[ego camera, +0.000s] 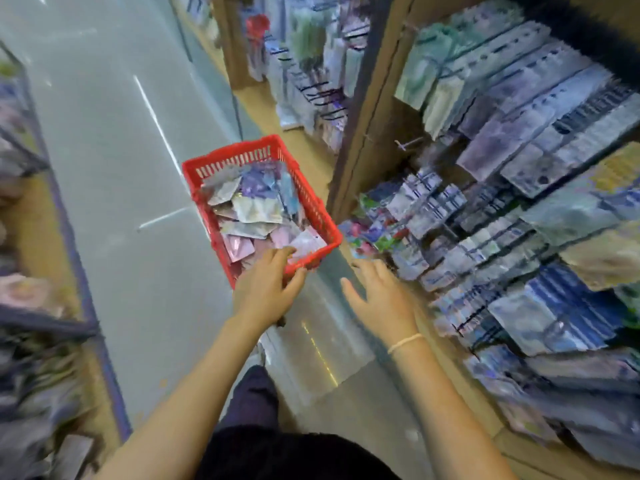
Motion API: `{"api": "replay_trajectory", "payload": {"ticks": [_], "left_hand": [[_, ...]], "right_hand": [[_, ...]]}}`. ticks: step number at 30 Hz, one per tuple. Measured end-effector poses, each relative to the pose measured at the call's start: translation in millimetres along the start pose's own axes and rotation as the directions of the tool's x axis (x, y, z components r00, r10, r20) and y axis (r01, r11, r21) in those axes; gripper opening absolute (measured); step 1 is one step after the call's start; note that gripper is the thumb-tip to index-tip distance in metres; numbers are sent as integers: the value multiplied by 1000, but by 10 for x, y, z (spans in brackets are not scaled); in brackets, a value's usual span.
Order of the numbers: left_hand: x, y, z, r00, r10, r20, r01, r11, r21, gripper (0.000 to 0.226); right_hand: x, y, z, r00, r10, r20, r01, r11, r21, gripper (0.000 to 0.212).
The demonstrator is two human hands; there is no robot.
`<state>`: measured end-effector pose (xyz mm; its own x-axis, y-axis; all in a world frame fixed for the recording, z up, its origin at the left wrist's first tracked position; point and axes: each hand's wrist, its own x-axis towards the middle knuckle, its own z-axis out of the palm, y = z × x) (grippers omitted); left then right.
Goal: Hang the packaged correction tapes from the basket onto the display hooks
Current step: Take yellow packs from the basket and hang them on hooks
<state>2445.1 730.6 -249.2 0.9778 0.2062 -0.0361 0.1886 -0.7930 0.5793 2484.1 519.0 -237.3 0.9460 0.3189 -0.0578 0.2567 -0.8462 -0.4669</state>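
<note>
One red basket (313,206) sits on the shop floor, heaped with loose packets (256,209); about a dozen show on top, though blur and overlap make an exact count impossible. Two bare hands reach forward: the left hand (265,289) at the basket's near rim, the right hand (379,296) just beside it. One pale band (405,342) circles the right wrist (the only item worn on either arm). Hanging packets (540,161) crowd the display at right in several rows, too many and too smeared to number. One bare hook (410,144) juts out at the display's left edge.
</note>
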Motion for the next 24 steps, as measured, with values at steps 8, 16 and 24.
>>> {"api": "replay_trajectory", "payload": {"ticks": [8, 16, 24], "left_hand": [[837, -1735, -104, 970, -239, 39, 239, 971, -2, 61], [1387, -2320, 502, 944, -328, 31, 327, 944, 36, 82], [1662, -2438, 841, 886, -464, 4, 456, 873, 173, 93]], "right_hand": [[1483, -792, 1081, 964, -43, 263, 35, 999, 37, 42], [2598, -740, 2174, 936, 30, 351, -46, 998, 37, 49], [3274, -555, 2797, 865, 245, 438, -313, 946, 89, 74]]}}
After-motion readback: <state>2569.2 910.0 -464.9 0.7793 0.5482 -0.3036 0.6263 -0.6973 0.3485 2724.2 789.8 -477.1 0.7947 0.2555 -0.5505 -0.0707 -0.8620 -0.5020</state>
